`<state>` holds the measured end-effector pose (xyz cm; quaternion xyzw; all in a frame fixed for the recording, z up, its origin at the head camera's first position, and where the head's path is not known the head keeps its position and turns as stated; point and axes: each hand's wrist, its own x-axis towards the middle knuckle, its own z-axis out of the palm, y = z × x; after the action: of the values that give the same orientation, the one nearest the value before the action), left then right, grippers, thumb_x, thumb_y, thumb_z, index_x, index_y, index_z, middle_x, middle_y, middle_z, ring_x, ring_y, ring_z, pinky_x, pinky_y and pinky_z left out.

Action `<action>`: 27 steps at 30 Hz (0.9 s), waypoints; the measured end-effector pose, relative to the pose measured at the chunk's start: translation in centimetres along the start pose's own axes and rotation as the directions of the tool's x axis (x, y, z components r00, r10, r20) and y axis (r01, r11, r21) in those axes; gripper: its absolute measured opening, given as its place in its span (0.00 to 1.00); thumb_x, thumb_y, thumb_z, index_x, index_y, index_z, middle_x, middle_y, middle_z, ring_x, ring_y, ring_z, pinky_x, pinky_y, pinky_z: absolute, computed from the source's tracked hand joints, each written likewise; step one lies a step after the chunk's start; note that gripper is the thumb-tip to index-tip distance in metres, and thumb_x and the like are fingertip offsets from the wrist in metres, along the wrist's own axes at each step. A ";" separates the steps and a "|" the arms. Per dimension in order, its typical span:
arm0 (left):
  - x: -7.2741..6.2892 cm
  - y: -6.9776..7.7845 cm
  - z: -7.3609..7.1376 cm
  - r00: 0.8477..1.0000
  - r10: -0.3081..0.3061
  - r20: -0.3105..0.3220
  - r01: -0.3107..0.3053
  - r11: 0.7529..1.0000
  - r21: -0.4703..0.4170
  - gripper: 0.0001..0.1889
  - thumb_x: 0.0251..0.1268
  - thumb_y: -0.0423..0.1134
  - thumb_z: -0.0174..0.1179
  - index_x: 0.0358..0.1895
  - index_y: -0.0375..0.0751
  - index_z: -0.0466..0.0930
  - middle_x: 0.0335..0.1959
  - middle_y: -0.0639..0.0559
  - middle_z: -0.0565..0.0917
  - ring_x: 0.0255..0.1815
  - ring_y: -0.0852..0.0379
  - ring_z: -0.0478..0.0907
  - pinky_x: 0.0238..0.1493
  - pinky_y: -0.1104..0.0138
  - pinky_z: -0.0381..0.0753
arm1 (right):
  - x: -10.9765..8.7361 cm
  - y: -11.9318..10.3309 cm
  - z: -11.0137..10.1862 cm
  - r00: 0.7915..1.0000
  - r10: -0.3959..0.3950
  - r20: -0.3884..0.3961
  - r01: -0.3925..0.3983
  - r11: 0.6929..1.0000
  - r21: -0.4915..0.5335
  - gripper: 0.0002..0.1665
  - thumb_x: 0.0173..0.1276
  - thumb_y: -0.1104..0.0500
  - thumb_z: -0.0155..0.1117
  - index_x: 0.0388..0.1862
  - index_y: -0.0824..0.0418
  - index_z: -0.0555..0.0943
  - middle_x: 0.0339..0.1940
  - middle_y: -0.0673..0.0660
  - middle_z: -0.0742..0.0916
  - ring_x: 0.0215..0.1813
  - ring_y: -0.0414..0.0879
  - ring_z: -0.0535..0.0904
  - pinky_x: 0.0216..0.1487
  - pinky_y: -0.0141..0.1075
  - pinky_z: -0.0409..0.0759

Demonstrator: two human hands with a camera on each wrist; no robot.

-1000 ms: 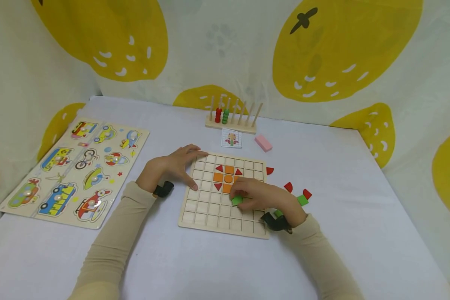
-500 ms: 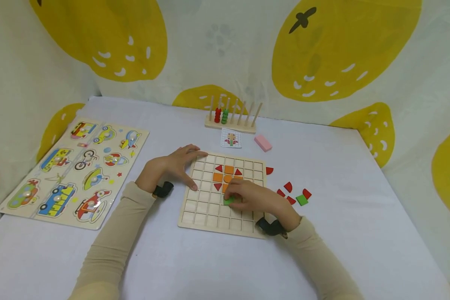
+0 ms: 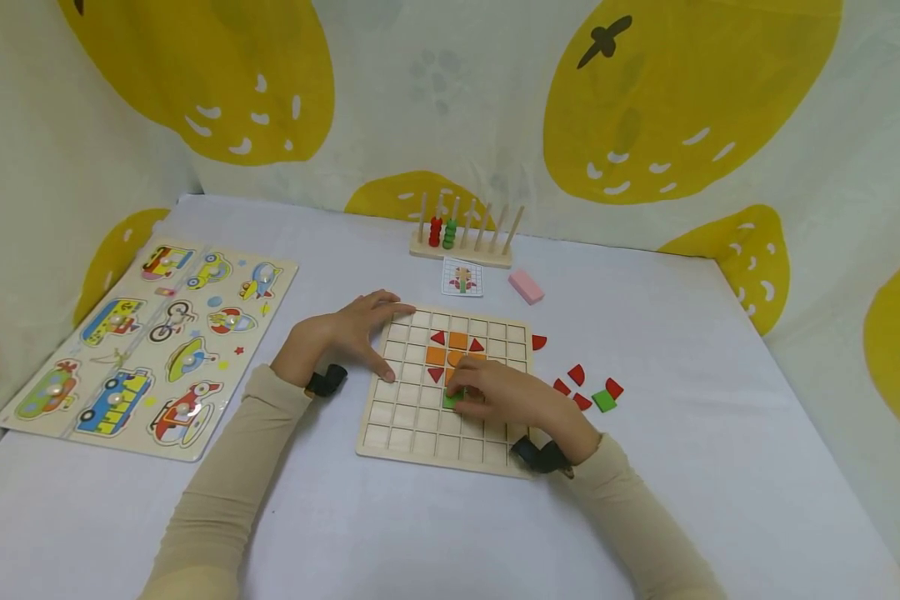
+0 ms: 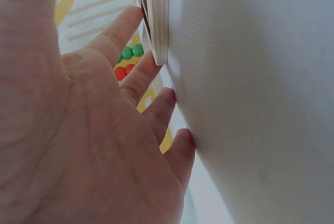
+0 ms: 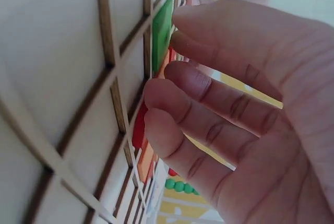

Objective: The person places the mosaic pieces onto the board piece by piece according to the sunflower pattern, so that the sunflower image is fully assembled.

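A wooden grid board lies on the table, with orange squares, red triangles and an orange circle set in its cells. Below the orange pieces, my right hand pinches a green square tile between thumb and forefinger, down at a cell. In the right wrist view the green tile stands slightly proud of the grid, and the other fingers hang near the board. My left hand is spread at the board's left edge, thumb on its border, fingertips by its upper corner.
Right of the board lie several red quarter circles and a green square. Behind it are a pattern card, a pink block and a peg rack with red and green beads. A vehicle puzzle board lies at left.
My right hand has moved left across the board with the green tile and lowered it at a cell below the orange pieces. The left hand has stayed in place.
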<state>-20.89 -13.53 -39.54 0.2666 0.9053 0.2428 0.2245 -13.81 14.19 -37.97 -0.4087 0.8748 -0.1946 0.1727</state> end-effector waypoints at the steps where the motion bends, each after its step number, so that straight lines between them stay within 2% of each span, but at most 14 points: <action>1: 0.0 0.0 0.0 1.000 0.001 -0.001 -0.001 1.000 0.000 0.59 0.40 0.58 0.78 0.77 0.51 0.54 0.76 0.42 0.50 0.76 0.38 0.46 0.69 0.39 0.55 | -0.1 0.1 -0.1 1.000 -0.005 -0.003 0.005 1.000 0.000 0.08 0.68 0.58 0.66 0.44 0.57 0.84 0.41 0.50 0.80 0.42 0.42 0.75 0.46 0.31 0.77; 7: 0.0 0.0 0.0 1.000 -0.011 0.001 0.011 1.000 0.004 0.59 0.39 0.58 0.78 0.77 0.52 0.54 0.77 0.42 0.49 0.76 0.38 0.46 0.70 0.39 0.55 | -0.7 1.0 -1.1 0.999 0.036 -0.024 -0.035 0.999 0.037 0.07 0.69 0.59 0.64 0.43 0.57 0.84 0.41 0.49 0.80 0.44 0.44 0.75 0.48 0.35 0.78; 11: 0.2 -0.1 0.1 1.000 -0.016 -0.001 0.016 1.000 0.003 0.58 0.39 0.58 0.78 0.77 0.53 0.54 0.77 0.43 0.49 0.76 0.38 0.46 0.70 0.39 0.54 | -1.1 2.2 -1.7 0.996 0.065 -0.058 -0.063 0.997 0.034 0.06 0.68 0.59 0.65 0.42 0.58 0.84 0.40 0.49 0.80 0.43 0.44 0.74 0.46 0.35 0.78; 18: 0.2 -0.2 0.2 1.000 -0.008 -0.001 0.008 1.000 -0.001 0.58 0.39 0.58 0.78 0.77 0.52 0.54 0.77 0.43 0.50 0.76 0.39 0.47 0.70 0.40 0.54 | -1.8 4.1 -2.4 0.985 0.134 -0.107 -0.127 0.989 0.074 0.06 0.66 0.62 0.65 0.41 0.60 0.85 0.41 0.51 0.82 0.44 0.46 0.74 0.46 0.37 0.78; 27: 0.2 -0.2 0.2 1.000 -0.011 -0.002 0.011 1.000 0.006 0.58 0.39 0.58 0.78 0.77 0.52 0.54 0.77 0.42 0.50 0.76 0.38 0.47 0.70 0.40 0.54 | -2.8 6.2 -3.2 0.974 0.150 -0.169 -0.142 0.988 0.058 0.06 0.66 0.63 0.66 0.41 0.64 0.83 0.37 0.53 0.82 0.39 0.47 0.75 0.42 0.38 0.77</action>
<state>-21.03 -13.46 -39.83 0.2617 0.9078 0.2392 0.2240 -17.59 20.66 -37.73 -0.3210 0.9095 -0.2359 0.1193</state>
